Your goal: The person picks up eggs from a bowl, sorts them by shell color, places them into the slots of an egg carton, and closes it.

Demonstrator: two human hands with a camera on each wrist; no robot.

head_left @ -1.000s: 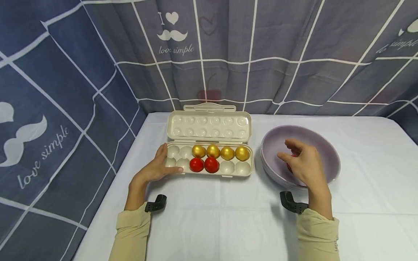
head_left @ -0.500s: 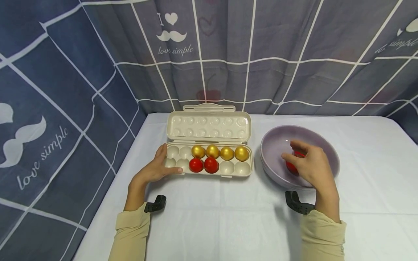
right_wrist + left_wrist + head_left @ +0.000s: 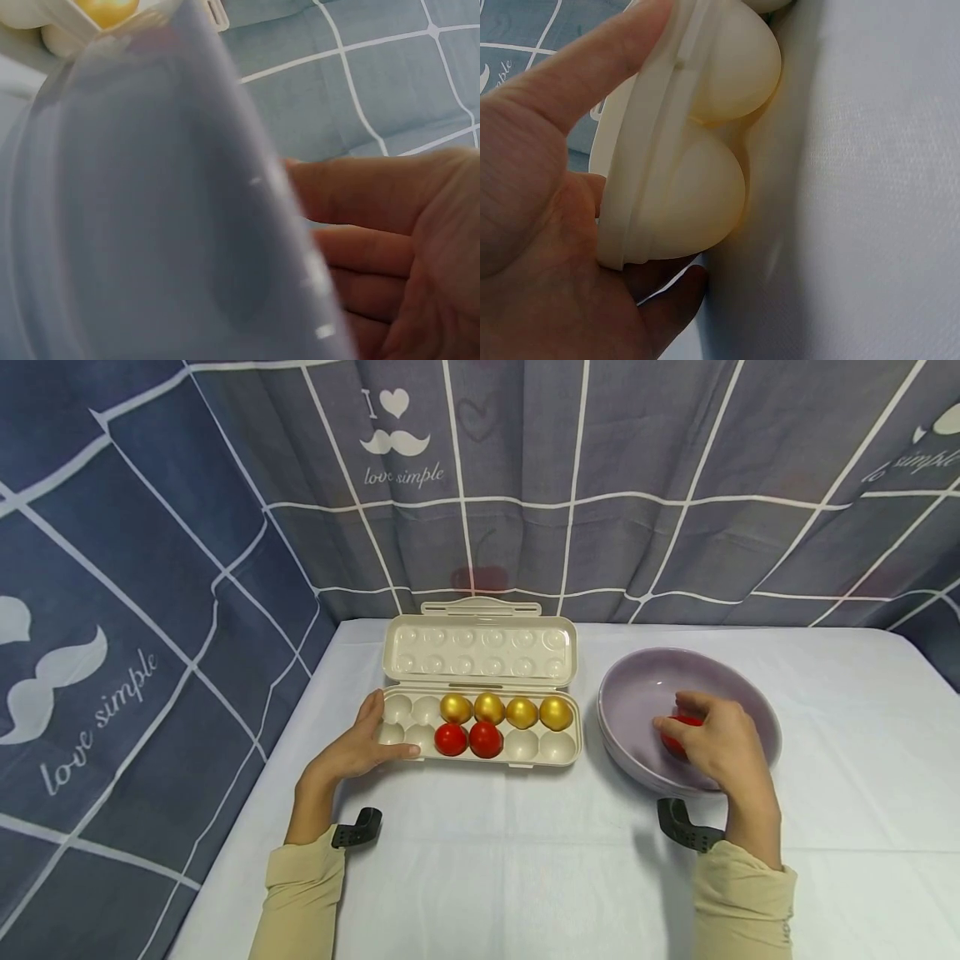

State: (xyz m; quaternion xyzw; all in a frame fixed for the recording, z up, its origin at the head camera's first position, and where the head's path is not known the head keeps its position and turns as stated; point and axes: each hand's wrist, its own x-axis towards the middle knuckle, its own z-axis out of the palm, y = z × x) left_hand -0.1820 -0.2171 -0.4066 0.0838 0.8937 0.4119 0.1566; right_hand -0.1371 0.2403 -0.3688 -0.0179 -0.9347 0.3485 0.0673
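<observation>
A cream egg carton [image 3: 540, 758] lies with its lid raised, holding several gold eggs [image 3: 521, 712] in the back row and two red eggs [image 3: 452, 739] in front. My left hand [image 3: 358, 745] grips its left end, thumb along the front edge. In the left wrist view, the thumb lies over the carton's rim [image 3: 641, 157] and fingers reach below. Inside a purple bowl [image 3: 633, 702], my right hand [image 3: 720, 739] holds a red egg [image 3: 674, 746] between thumb and fingers. The right wrist view has the bowl's wall [image 3: 142, 187] hiding the fingertips and that egg.
A white cloth [image 3: 510, 868] covers the table. Behind and to the left hangs a dark checked curtain [image 3: 517, 543]. The bowl stands just right of the carton, its high rim around the right hand.
My right hand has moved slightly right and down into the bowl, its thumb and fingers coming around the red egg. The left hand and carton have stayed put.
</observation>
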